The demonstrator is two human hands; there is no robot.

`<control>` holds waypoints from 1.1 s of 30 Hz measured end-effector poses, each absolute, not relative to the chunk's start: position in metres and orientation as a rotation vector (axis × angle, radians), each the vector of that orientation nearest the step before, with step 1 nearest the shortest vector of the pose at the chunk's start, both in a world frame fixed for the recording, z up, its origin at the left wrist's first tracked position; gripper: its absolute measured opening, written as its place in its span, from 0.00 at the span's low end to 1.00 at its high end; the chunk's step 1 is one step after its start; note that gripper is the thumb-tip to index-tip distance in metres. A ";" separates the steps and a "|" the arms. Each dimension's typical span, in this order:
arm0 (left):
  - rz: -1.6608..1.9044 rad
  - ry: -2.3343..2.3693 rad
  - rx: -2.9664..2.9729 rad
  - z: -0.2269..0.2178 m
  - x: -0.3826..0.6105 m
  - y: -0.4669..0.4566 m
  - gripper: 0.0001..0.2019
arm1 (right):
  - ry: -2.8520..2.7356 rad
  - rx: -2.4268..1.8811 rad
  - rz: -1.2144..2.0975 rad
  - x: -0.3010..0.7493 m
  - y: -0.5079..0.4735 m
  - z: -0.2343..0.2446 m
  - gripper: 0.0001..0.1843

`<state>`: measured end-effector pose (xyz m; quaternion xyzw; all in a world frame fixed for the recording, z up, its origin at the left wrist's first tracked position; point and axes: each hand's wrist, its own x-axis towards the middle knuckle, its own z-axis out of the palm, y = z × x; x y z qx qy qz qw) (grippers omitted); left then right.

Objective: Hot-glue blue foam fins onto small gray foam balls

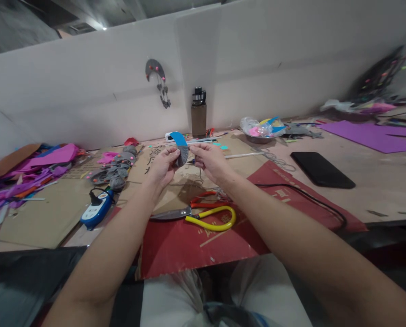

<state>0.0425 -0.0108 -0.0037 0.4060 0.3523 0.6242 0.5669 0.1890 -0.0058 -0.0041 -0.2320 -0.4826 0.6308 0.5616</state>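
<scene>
Head camera shows both of my hands raised over the bench, pinching one crescent-shaped piece point(181, 147), blue on its upper face and grey lower down. My left hand point(162, 168) closes thumb and fingers on its left edge. My right hand point(211, 161) nips the right edge with the fingertips, the other fingers curled in. The piece stands upright between them, clear of the table. I judge I am lining up or pressing together its two layers. The next move calls for a firm pinch on one side before the other hand lets go. From the piece, the scissors point(196, 213) lie at 6 o'clock on the red cardboard point(189, 250), the bottle point(198, 113) stands at 12, the phone point(322, 170) lies at 3, and the grey felt bits point(116, 175) sit at 9.
</scene>
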 end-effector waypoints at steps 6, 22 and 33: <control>1.465 0.821 0.974 -0.002 0.043 -0.012 0.11 | -1.131 -0.508 1.486 0.189 -0.009 -0.002 0.07; 1.425 0.913 1.257 0.000 0.059 -0.028 0.05 | -1.179 -0.685 1.252 0.182 -0.012 -0.007 0.08; 1.482 0.953 1.194 0.003 0.066 -0.034 0.11 | -1.391 -0.797 0.988 0.182 -0.008 -0.009 0.06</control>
